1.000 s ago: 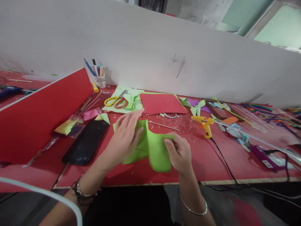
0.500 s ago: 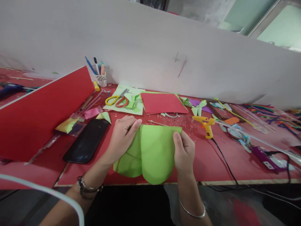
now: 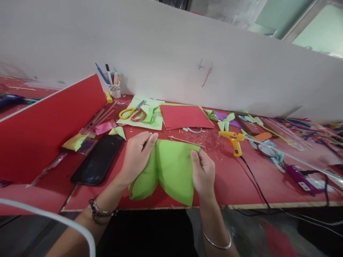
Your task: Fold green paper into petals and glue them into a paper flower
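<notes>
Between my two hands is a bright green paper [image 3: 175,167], creased down the middle, with curved lower edges on both halves. My left hand [image 3: 139,153] pinches its upper left part, thumb on top. My right hand [image 3: 203,171] grips the upper right edge between thumb and curled fingers. The right half bends up and its lower tip points toward the table's front edge. Just beyond the paper lies a thin stick [image 3: 184,141]. A black phone [image 3: 98,160] rests to the left of my left hand.
Scissors [image 3: 132,112] lie on pale green paper, beside red sheets [image 3: 186,116]. A yellow glue gun [image 3: 234,141] with its cord is on the right, near a purple power strip [image 3: 302,180]. A red board [image 3: 53,128] leans at left. Behind stands a pen cup [image 3: 114,90].
My right hand has moved slightly left and inward with its edge of the green paper. The right half now curls, its rounded bottom turned into a slanted point. My left hand shifted slightly left.
</notes>
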The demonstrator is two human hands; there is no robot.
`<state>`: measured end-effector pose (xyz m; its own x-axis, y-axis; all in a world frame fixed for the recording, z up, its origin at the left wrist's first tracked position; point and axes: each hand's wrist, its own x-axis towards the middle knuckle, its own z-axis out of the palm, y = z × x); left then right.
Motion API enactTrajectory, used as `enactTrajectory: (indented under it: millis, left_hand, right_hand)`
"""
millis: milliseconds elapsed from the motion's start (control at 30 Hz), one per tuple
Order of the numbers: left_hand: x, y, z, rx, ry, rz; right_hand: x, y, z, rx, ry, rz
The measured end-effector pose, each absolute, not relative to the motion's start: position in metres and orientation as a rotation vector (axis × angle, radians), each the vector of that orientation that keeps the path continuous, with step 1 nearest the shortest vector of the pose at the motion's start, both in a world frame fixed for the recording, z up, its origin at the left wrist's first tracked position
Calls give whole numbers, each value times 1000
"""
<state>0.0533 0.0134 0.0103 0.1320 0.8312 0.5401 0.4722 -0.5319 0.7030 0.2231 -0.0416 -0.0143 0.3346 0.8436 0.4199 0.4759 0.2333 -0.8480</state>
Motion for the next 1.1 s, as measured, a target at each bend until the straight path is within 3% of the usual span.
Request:
enactTrajectory:
  millis: [400,700,933,1100]
  left_hand:
    - [37,19,13,1995,1297,1170]
    - [21,11,-25,1527,1133,877]
    - [28,2,-20,1613,1448,1171]
    - [21,1,-17,1542,1520,1290]
  right_hand:
    - [235,-38,-22,-1496,-1220,247]
    - [248,-32,-38,-1503,-1054,390]
    - [249,-39,-39,-1482,-1344,736]
    - [247,-40,-38,-1463,-1302,658]
